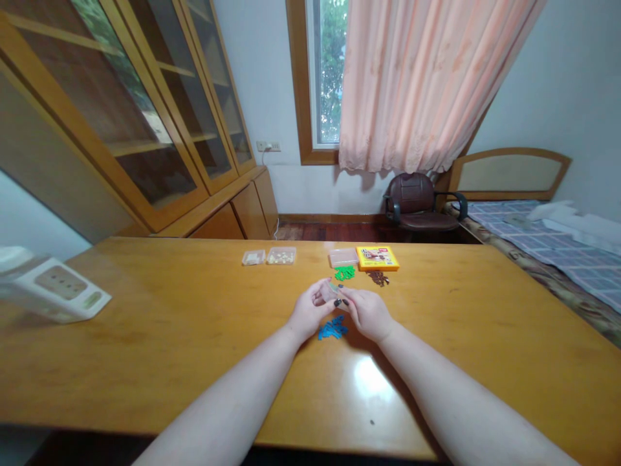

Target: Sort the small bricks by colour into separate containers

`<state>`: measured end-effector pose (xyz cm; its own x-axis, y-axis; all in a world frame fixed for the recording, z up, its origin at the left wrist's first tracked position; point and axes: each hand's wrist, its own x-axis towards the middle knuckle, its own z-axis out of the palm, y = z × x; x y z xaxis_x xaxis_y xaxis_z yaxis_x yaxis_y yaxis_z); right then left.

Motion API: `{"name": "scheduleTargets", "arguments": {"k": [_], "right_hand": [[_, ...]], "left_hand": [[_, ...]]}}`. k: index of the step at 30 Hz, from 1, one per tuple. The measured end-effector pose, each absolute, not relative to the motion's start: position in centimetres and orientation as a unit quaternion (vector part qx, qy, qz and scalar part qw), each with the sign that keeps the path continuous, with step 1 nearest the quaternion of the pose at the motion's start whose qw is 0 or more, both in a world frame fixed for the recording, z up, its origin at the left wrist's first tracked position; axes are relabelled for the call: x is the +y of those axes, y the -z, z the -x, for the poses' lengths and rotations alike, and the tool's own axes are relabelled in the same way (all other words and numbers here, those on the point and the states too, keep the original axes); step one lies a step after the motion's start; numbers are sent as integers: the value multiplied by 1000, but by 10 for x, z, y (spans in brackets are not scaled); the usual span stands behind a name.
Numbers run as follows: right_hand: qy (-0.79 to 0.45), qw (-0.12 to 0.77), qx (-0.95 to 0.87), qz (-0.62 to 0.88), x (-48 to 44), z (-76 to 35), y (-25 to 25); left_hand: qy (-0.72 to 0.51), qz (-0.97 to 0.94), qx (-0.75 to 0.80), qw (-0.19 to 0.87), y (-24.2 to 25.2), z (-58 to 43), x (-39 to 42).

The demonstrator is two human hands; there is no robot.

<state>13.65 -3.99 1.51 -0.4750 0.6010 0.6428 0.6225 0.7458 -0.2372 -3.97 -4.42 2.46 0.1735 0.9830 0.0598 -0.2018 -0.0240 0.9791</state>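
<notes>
My left hand (311, 310) and my right hand (367, 312) meet over the middle of the table, fingers closed on a small clear plastic container (330, 292). Its edge shows between the fingertips; the fingers cover much of it, and I cannot make out its contents. Just below the hands lies a loose pile of small blue pieces (332, 328). Beyond them are a heap of green pieces (345, 273) and a heap of brown pieces (378, 278). An open clear plastic tray (343, 258) stands behind the green heap.
A yellow printed box (377, 258) lies right of the tray. Two clear boxes with pale pieces, a larger box (281, 256) and a smaller box (253, 257), stand further left. A white plastic container (68, 288) lies at the table's (169, 362) left end. Behind is an office chair (420, 200).
</notes>
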Motion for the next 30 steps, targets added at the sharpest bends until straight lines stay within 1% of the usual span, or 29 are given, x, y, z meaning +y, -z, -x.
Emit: {"name": "scheduleTargets", "arguments": {"k": [10,16,23,26,28,30], "right_hand": [[95,377,-822,417,-40,-136,-17],[78,393,-813,423,-39,-136,-12],[40,451,-755,474,-34,-137,-16],[24,506,-709,490,-27,-142,-15],[-20,554,-658,509,-21,-145,-12],[-108,596,-601,522,-14,-147,-8]], "left_hand": [[-528,-472,399,582,-24,35,-42],[-535,-467,400,579,-25,30,-44],[-520,-494,404,568,-21,30,-48],[-500,-509,381,589,-18,35,-46],[-477,-521,345,618,-17,38,-45],[-462,-526,291,653,-17,40,-46]]}}
